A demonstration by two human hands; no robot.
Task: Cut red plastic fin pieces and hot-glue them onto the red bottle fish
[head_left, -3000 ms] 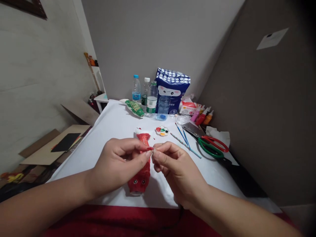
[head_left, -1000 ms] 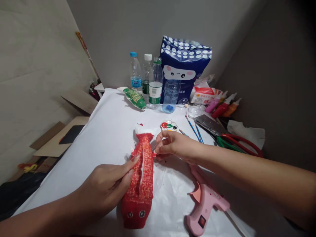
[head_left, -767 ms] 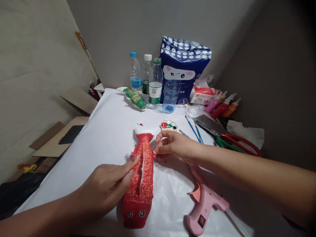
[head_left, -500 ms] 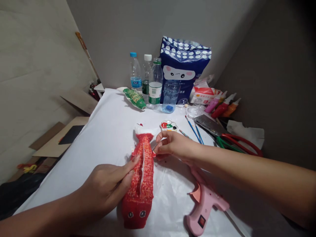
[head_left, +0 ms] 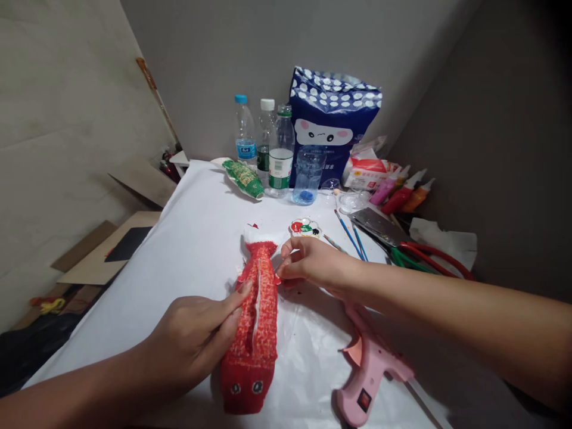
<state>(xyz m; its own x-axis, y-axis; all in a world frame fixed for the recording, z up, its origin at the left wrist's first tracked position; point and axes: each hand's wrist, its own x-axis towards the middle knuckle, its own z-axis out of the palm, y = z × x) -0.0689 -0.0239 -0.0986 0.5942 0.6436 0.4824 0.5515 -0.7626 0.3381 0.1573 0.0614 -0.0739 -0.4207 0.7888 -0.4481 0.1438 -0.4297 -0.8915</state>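
A red fish craft (head_left: 257, 333) with drawn eyes, orange-white mottling and a white tail edge lies on the white-covered table, head toward me. My left hand (head_left: 196, 333) grips its left side, thumb on top. At its right side near the tail, my right hand (head_left: 308, 265) pinches a small red fin (head_left: 277, 279) against the body between thumb and fingers. Below my right forearm a pink hot glue gun (head_left: 370, 369) rests on the table, a glue stick out of its back.
Behind stand several plastic bottles (head_left: 280, 161), a blue bag (head_left: 335, 125) and a green fish craft (head_left: 243, 179). A paint palette (head_left: 305, 227), paintbrushes (head_left: 348, 232), large scissors (head_left: 411, 253) and paint tubes (head_left: 404, 193) lie toward the right. Cardboard (head_left: 111, 250) is off the table's left side.
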